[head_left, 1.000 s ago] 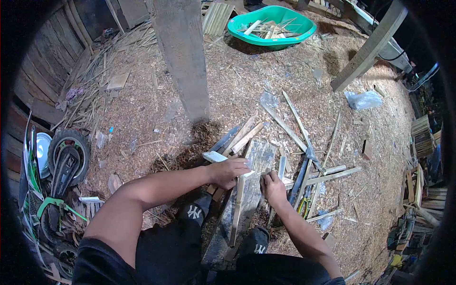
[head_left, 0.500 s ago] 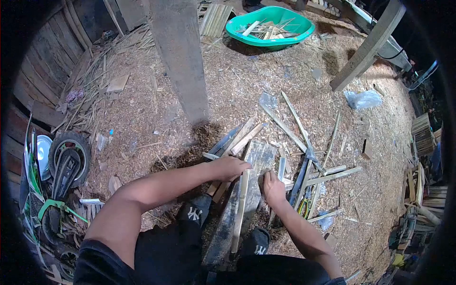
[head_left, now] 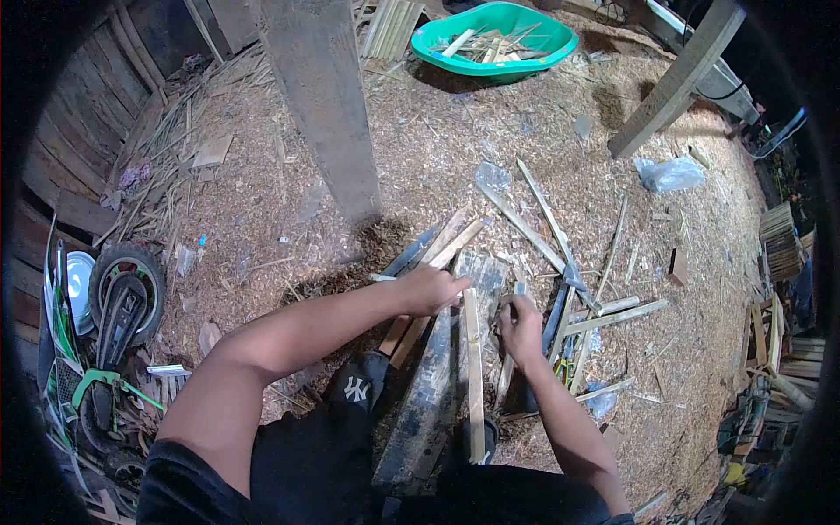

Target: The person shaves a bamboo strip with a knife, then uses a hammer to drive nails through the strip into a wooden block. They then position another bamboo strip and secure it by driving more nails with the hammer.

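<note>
Down at the near middle of the sawdust-strewn floor (head_left: 420,149), a seated person's two bare arms reach forward from the bottom of the view. The left hand (head_left: 429,291) lies with fingers curled over the top end of a pale wooden slat (head_left: 473,376). Whether its grip pinches the slat or only presses on it cannot be told. The right hand (head_left: 522,325), just beside it, has its grip clenched as a fist around the upper end of a thin strip (head_left: 505,378) that runs down toward the person.

The pale slat lies lengthwise on a dark, worn plank (head_left: 427,402), which stretches from the hands back between the person's feet. A black shoe (head_left: 356,389) with a white logo sits at the plank's left side.

Just beyond and to the right of the hands, more loose slats (head_left: 535,236) lie fanned and crossed over one another on the floor.

Farther out, a thick wooden post (head_left: 319,105) rises from the floor beyond the left hand. At the far edge of the floor sits a green plastic basin (head_left: 516,54) holding offcuts of wood. A slanted beam (head_left: 678,83) leans at the far right, with a crumpled clear plastic bag (head_left: 669,173) near its foot. At the left edge of the floor, a small black wheel (head_left: 127,280) lies beside rough plank walling.
</note>
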A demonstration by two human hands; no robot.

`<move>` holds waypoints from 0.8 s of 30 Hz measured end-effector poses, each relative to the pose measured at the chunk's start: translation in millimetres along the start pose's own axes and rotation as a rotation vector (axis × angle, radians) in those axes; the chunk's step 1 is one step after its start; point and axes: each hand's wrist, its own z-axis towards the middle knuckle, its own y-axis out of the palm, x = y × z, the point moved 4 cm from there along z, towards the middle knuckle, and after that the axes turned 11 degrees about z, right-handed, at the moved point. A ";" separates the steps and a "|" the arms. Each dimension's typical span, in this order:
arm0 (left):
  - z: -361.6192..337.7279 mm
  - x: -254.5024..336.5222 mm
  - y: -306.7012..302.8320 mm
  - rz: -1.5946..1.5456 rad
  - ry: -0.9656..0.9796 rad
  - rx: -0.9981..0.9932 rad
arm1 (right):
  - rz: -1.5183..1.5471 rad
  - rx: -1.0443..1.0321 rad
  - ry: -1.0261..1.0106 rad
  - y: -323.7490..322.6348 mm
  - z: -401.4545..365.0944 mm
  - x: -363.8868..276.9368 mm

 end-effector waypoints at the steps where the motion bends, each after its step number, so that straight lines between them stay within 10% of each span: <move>1: 1.2 -0.2 -0.4 0.022 0.000 0.011 | 0.028 0.050 -0.016 -1.9 1.3 -1.4; 24: 14.1 7.1 10.9 0.106 -0.026 -0.015 | 0.169 0.034 -0.145 0.8 15.6 -65.0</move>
